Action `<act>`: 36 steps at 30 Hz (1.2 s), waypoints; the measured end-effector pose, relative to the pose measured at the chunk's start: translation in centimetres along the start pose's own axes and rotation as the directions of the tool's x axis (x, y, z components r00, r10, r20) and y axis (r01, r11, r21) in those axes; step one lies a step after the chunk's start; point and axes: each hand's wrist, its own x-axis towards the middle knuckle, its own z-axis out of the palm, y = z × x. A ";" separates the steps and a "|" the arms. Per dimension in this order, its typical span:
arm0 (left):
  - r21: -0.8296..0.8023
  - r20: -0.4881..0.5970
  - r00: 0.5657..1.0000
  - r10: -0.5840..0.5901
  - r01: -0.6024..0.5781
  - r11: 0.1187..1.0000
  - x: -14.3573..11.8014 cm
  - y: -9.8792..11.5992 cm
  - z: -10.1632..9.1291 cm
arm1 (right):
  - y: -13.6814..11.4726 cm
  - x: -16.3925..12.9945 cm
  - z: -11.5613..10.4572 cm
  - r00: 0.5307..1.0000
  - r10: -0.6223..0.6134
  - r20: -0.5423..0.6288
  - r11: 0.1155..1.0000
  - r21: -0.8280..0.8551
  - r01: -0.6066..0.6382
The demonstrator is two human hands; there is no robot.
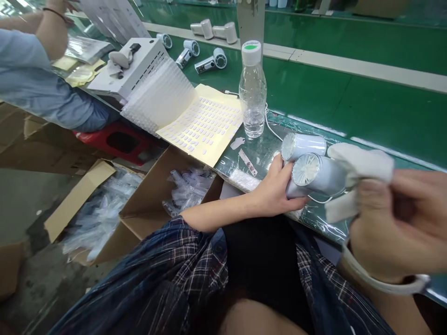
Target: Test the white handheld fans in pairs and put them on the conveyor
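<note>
My left hand (270,193) is wrapped around the lower part of a light-blue hair dryer (323,174), whose round, finned end faces left. Right behind it lies a second light-blue hair dryer (307,144), close to my fingertips. A white cloth (366,163) is pinched in my right hand (401,223), blurred by motion, and it meets the right end of the front hair dryer. Part of the cloth hangs below my thumb. Under the hair dryers, a white cable runs over the table (258,153).
A water bottle (253,93) stands near a yellow sticker sheet (206,123). Several hair dryers (211,60) lie on the green conveyor (349,88). Open cartons (139,218) with clear plastic pieces sit below left. A co-worker's sleeve (31,79) is beside a white box (129,70).
</note>
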 end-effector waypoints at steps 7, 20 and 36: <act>0.145 -0.085 0.994 0.071 -0.058 0.988 -0.7 -1.3 -0.7 | 0.1 0.7 1.8 0.983 -0.182 0.032 0.983 0.014 0.182; 0.209 -0.208 0.974 0.084 -0.040 0.977 -1.9 -3.1 -2.8 | -1.1 1.2 3.8 0.951 -0.303 0.062 0.945 0.150 0.291; 0.131 -0.247 0.967 -0.069 0.104 0.986 -1.8 -3.2 -2.5 | 0.1 1.8 5.8 0.976 -0.114 0.188 0.992 0.080 0.101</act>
